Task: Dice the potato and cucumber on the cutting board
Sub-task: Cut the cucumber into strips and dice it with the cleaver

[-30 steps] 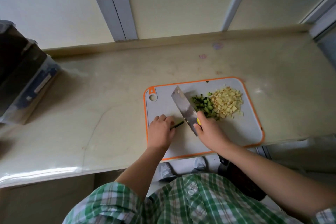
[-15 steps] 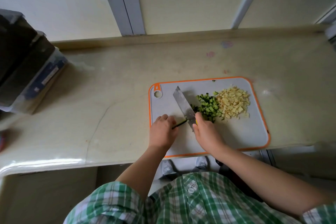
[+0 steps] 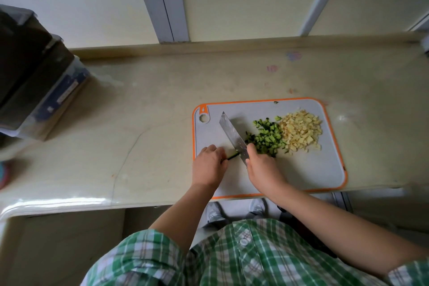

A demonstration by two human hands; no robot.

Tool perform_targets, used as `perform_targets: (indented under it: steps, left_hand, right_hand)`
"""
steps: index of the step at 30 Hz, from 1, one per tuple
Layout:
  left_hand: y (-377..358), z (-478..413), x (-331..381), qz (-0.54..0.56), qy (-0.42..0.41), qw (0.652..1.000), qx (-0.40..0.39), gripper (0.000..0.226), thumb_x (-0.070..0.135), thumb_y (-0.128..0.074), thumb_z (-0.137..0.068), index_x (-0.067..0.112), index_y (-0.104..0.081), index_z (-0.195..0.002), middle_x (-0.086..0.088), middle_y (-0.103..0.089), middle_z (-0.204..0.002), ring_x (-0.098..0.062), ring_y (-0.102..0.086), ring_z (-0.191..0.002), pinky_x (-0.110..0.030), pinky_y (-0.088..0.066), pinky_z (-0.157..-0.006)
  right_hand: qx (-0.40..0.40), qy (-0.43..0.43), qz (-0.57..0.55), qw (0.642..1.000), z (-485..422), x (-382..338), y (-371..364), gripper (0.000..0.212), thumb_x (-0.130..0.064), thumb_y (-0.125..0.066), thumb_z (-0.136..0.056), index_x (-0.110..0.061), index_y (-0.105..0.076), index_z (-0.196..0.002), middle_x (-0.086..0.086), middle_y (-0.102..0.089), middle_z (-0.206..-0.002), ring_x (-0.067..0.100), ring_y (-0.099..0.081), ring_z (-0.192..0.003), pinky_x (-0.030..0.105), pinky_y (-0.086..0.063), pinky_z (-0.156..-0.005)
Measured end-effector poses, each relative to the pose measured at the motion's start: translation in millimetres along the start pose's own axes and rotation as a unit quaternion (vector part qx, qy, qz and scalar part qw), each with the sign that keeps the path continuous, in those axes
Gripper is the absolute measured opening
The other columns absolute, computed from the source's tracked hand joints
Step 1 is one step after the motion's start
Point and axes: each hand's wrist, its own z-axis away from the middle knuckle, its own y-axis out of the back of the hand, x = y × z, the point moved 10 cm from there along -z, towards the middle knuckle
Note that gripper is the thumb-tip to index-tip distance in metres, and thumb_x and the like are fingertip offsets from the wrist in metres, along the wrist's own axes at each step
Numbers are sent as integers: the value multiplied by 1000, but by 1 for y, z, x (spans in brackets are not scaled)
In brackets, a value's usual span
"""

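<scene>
Cucumber strip [image 3: 232,156], a thin dark-green sliver, lies on the near-left part of the cutting board [image 3: 301,174], one end tucked under the curled fingers of the left hand [image 3: 209,165], which pins it down with the knuckles turned toward the blade. The right hand [image 3: 262,169] is wrapped round the handle of the knife [image 3: 233,137], and the handle itself is hidden beneath the palm. The broad steel blade angles away to the far left, its edge set across the exposed end of the cucumber strip, just beside the left fingertips. Directly right of the blade sits the diced cucumber [image 3: 267,138], a green heap touching the pale yellow diced potato [image 3: 299,131] farther right. Both heaps occupy the far-right half of the grey, orange-rimmed board. The board rests near the front edge of a beige countertop [image 3: 139,123], and a dark container [image 3: 34,81] stands well apart at the far left. Judged from this layout, the potato is finished and the step in hand is the crosswise cutting of what appears to be the last of the cucumber. The next move calls for short, even downward cuts while the left fingers retreat along the strip, fingertips kept curled clear of the edge.
</scene>
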Motion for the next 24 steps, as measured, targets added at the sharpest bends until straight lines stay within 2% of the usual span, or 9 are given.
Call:
perform_targets:
  steps: [3,7,11,14,20,24]
  left_hand:
    - [0,1,-3,0,6,1000,-4,14,24,-56,-85,15,-63,-93,-3,-60,-93,-24,-55,-92,-33,-42,-68]
    - [-1,3,-8,1,8,1000,-6,13,24,-57,-85,15,-62,-93,-3,-59,-94,-24,-55,-93,-33,-43,-67]
    - [-1,3,-8,-6,6,1000,-7,11,23,-56,-85,15,-61,-91,-3,-59,-91,-24,-55,-90,-34,-45,-66]
    - [-1,2,-7,-8,5,1000,-8,11,23,-55,-86,14,-60,-90,-4,-58,-91,-24,-54,-89,-34,-45,-65]
    - [-1,2,-7,-5,4,1000,-5,11,23,-56,-86,13,-61,-89,-4,-58,-90,-25,-54,-88,-34,-44,-64]
    - [-1,2,-7,-2,3,1000,-3,10,22,-56,-86,14,-60,-89,-4,-58,-90,-25,-54,-87,-35,-45,-64]
  right_hand:
    - [16,-11,-20,1000,-1,2,1,25,-21,-38,-101,-8,-37,-122,7,-54,-70,30,-52,-63,33,-36,-51]
    - [26,-7,-48,998,-1,3,12,18,-19,-42,-99,-6,-40,-110,2,-44,-62,29,-46,-57,34,-24,-44]
    - [6,18,-26,999,1,-1,13,19,-18,-41,-99,-7,-39,-114,-5,-35,-58,20,-38,-52,28,-18,-42]
    - [4,16,-16,1000,1,-3,10,21,-18,-40,-100,-7,-39,-118,-4,-36,-60,20,-37,-53,28,-18,-43]
    - [6,-6,-20,1000,1,-1,1,26,-20,-38,-100,-7,-37,-123,9,-56,-73,32,-56,-67,33,-33,-53]
    - [23,-9,-28,999,-1,-1,8,19,-20,-40,-100,-6,-40,-112,2,-44,-63,27,-43,-57,33,-23,-46]
